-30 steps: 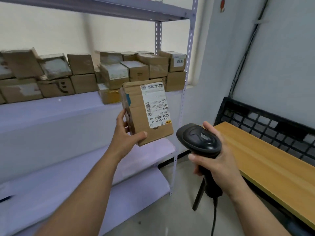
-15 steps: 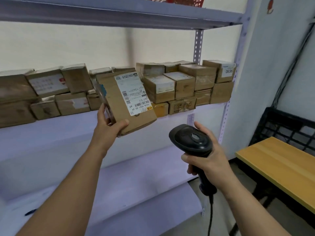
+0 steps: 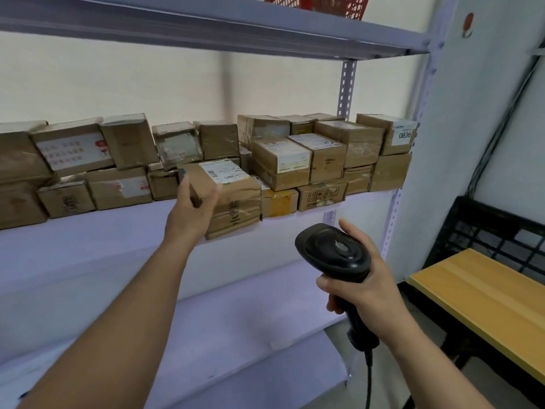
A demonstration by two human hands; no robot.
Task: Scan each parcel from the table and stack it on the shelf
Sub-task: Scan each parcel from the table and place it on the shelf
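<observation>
My left hand grips the left end of a brown cardboard parcel with a white label on top. The parcel lies flat at the front edge of the middle shelf, in front of the row of stacked parcels. My right hand holds a black barcode scanner by its handle, lower and to the right of the parcel, its cable hanging down.
Several taped cardboard boxes fill the back of the shelf, two layers high. A metal upright stands at the right end. A wooden table and a black crate are at the right. A red basket sits on the upper shelf.
My left hand carried the parcel up from in front of me and laid it flat on the middle shelf. The scanner stayed in my right hand.
</observation>
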